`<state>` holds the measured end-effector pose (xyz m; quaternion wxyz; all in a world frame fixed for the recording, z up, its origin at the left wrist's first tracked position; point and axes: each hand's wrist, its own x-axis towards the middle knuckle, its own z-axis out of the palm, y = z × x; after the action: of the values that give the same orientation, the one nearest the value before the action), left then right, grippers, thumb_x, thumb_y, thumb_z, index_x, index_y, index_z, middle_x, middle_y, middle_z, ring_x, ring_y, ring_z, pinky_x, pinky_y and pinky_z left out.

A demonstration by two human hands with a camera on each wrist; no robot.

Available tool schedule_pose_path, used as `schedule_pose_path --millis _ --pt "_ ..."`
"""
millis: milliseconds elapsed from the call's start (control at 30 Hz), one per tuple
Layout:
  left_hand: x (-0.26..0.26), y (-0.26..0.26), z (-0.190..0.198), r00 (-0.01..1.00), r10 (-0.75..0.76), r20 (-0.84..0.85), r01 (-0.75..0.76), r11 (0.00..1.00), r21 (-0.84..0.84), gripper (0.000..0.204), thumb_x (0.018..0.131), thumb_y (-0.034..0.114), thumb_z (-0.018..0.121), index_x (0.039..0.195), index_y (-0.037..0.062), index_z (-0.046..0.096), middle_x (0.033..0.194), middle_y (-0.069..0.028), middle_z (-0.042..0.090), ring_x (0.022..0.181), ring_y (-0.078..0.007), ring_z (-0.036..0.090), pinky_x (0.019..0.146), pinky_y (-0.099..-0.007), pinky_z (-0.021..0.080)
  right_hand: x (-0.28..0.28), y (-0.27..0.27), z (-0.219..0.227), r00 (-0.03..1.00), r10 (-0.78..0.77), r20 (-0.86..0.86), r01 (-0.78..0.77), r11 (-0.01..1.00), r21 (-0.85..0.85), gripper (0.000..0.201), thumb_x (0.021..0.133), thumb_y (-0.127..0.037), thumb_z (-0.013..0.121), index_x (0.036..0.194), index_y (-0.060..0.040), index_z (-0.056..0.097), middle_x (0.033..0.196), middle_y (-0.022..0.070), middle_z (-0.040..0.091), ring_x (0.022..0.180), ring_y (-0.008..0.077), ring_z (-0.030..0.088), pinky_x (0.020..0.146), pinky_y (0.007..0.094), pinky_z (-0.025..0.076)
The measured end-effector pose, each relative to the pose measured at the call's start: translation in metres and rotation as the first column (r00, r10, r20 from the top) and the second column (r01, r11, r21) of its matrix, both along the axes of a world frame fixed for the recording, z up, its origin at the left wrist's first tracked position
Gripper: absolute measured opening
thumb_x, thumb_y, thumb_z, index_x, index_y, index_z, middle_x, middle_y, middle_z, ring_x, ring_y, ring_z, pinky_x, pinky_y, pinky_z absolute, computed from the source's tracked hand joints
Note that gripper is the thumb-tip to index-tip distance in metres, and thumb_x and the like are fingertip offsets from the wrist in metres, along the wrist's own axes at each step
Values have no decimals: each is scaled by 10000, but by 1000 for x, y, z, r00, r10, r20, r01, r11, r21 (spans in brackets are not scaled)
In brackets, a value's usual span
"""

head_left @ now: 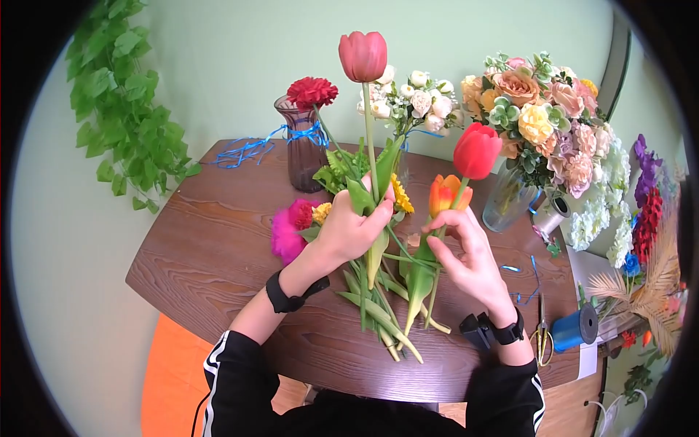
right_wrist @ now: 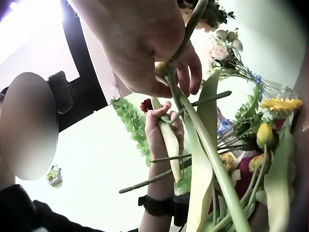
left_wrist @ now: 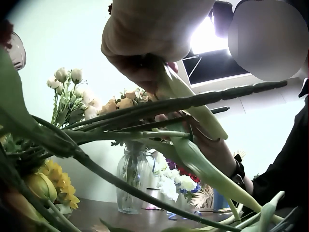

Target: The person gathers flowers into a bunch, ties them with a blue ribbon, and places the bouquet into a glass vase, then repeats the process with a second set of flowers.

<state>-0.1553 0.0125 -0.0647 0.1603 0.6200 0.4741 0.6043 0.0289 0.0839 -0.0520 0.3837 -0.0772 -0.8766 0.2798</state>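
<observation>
My left hand (head_left: pixel 348 229) grips the stem of a tall pink tulip (head_left: pixel 362 57), whose green leaf stands beside the fingers. A red carnation (head_left: pixel 312 93) on a thin stem leans out of the same hand. Beside it, my right hand (head_left: pixel 470 251) pinches the stem of a red tulip (head_left: pixel 478 151) between thumb and fingers. An orange-yellow tulip (head_left: pixel 448 194) shows just behind the right fingers. Several green stems (head_left: pixel 382 320) cross below both hands, over the table. In the right wrist view, a long pale stem (right_wrist: pixel 217 164) runs down from the right hand.
On the wooden table (head_left: pixel 196 240) stand a purple glass vase (head_left: pixel 304 156) tied with blue ribbon and a clear vase (head_left: pixel 504 200) of mixed flowers. Magenta blooms (head_left: pixel 289 237) lie left. Scissors (head_left: pixel 542 339) and a blue ribbon spool (head_left: pixel 575 328) are at right.
</observation>
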Motion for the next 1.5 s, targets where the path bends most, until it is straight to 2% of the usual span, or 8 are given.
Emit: schedule_pose_path --millis 367,467,600,733,833,1033,1167,1500 --pt "7 -8 7 998 -49 42 48 998 33 101 811 84 463 881 26 418 668 3 448 617 -58 464 553 -203 392 27 -6 26 989 -138 -60 134 988 -73 244 724 49 557 941 -29 480 900 61 470 752 105 519 644 222 407" --pt "11 -12 10 996 -60 72 57 997 43 94 811 87 455 872 28 415 662 -5 458 600 -61 467 545 -200 389 25 -8 30 990 -142 -23 144 982 120 261 721 49 537 959 -39 475 912 70 459 723 120 501 629 231 402" --pt "21 -26 20 961 -157 227 140 986 90 101 818 97 433 890 31 404 636 -30 495 578 -74 478 534 -212 389 22 -9 31 961 -118 249 109 993 47 339 736 27 480 1037 -126 445 996 139 432 699 299 526 621 348 428" --pt "20 -36 30 929 -203 310 153 972 179 114 834 112 394 914 32 380 622 -46 512 579 -85 487 560 -219 392 16 4 18 925 -168 340 149 985 82 397 740 14 478 1093 -144 387 981 140 430 746 335 518 662 397 419" --pt "14 -35 31 951 -172 258 130 977 172 117 831 68 392 939 24 387 616 -36 498 590 -88 504 577 -224 395 14 7 14 969 -148 200 120 982 143 325 747 21 494 1054 -60 427 930 87 432 772 195 497 666 307 427" --pt "16 -25 26 969 -178 171 187 982 -37 134 825 28 423 958 13 415 653 -4 484 542 -75 499 527 -214 398 19 -4 21 975 -201 -97 213 966 144 338 701 86 453 997 -73 483 902 130 455 713 247 494 639 335 415" --pt "28 -20 24 988 -37 152 63 984 -168 128 789 63 511 894 9 462 629 -19 521 543 -72 523 498 -211 418 24 -3 27 937 -191 -291 249 953 176 312 717 115 486 982 -50 489 850 111 479 606 181 522 542 270 417" --pt "46 -13 2 990 -103 -98 85 980 -178 596 557 256 774 1008 26 461 633 -41 554 564 -110 546 534 -253 449 18 -18 19 982 22 -190 -20 1000 10 348 734 98 501 1039 -64 454 967 128 448 741 184 545 577 258 438"
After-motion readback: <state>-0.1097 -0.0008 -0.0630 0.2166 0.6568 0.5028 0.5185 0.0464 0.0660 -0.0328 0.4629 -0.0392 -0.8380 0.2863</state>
